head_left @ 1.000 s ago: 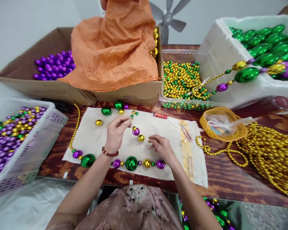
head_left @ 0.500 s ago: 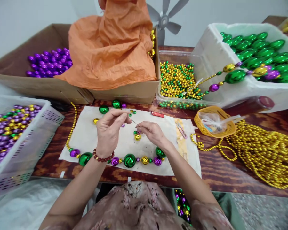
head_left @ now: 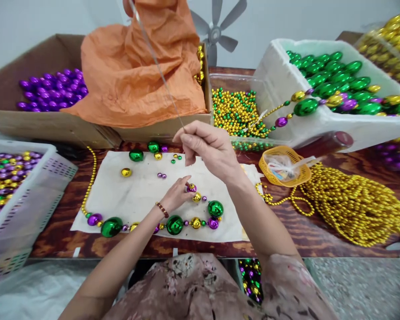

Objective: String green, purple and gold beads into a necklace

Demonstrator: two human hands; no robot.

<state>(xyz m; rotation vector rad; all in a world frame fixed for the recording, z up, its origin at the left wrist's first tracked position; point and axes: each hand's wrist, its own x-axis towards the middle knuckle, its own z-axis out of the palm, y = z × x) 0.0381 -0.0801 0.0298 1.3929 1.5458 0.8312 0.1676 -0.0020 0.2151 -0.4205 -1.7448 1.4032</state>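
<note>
Gold and purple beads (head_left: 196, 197) lie on pale cloth (head_left: 136, 195) at the left hand (head_left: 176, 195), whether grasped I cannot tell; the right hand (head_left: 213, 151) pinches a slanting thread (head_left: 160, 67) between its fingers.

Beads (head_left: 196, 197) lie on the cloth (head_left: 130, 195), crate (head_left: 43, 195) to its left, carton (head_left: 146, 134) behind, basket (head_left: 273, 178) to its right

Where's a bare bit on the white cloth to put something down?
The biggest bare patch on the white cloth lies between the lone gold bead, the strung beads and the left hand. It's crowded along the near edge and just right of that hand.
</note>
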